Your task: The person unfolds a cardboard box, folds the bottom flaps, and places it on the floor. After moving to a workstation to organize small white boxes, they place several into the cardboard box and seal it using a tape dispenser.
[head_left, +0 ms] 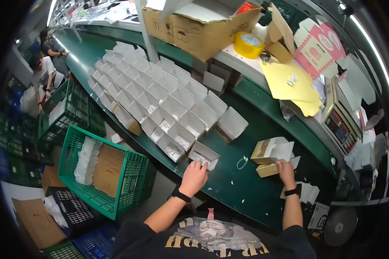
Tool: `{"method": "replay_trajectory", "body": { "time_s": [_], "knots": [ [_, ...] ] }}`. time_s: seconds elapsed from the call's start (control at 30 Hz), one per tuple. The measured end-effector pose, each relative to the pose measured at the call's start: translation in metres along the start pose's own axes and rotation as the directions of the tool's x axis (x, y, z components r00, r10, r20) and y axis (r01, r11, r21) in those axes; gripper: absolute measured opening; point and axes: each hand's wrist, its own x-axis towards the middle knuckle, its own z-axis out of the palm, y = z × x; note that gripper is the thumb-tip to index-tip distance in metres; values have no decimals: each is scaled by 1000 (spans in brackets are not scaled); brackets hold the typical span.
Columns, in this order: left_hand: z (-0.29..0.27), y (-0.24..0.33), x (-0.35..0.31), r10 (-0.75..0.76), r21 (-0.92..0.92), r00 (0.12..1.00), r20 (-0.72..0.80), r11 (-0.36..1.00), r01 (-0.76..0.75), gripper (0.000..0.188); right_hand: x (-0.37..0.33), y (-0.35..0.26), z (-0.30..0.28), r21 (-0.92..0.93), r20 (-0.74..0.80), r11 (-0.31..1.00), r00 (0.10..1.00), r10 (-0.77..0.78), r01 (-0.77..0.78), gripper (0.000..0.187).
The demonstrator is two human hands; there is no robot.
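My left hand (193, 177) is at the near edge of a small open box (206, 152) with a white inside, its fingers closed over the rim. Something small and whitish lies in that box. My right hand (286, 171) is closed at the flap of a small box (268, 170) with tan sides, its fingertips partly hidden. Touching that one from behind is a similar open box (267, 150). To the left stand rows of open white-lined boxes (160, 93); several near ones hold small whitish items.
A green crate (136, 172) stands left of the green bench (229, 190). On the shelf are a large carton (181, 32), yellow tape (249, 45) and yellow sheets (285, 80). A loose band (242, 162) lies between my hands. Other people (47, 71) are at the far left.
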Motion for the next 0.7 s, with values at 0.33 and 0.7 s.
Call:
{"method": "replay_trajectory", "body": {
  "time_s": [0.33, 0.7],
  "knots": [
    [24, 8, -20, 126, 121, 967, 219, 980, -155, 20, -85, -72, 45, 52, 80, 919, 916, -394, 391, 12],
    [-4, -6, -59, 140, 98, 964, 227, 981, -165, 15, -19, -151, 27, -33, 151, 548, 546, -824, 836, 9]
  ]
}}
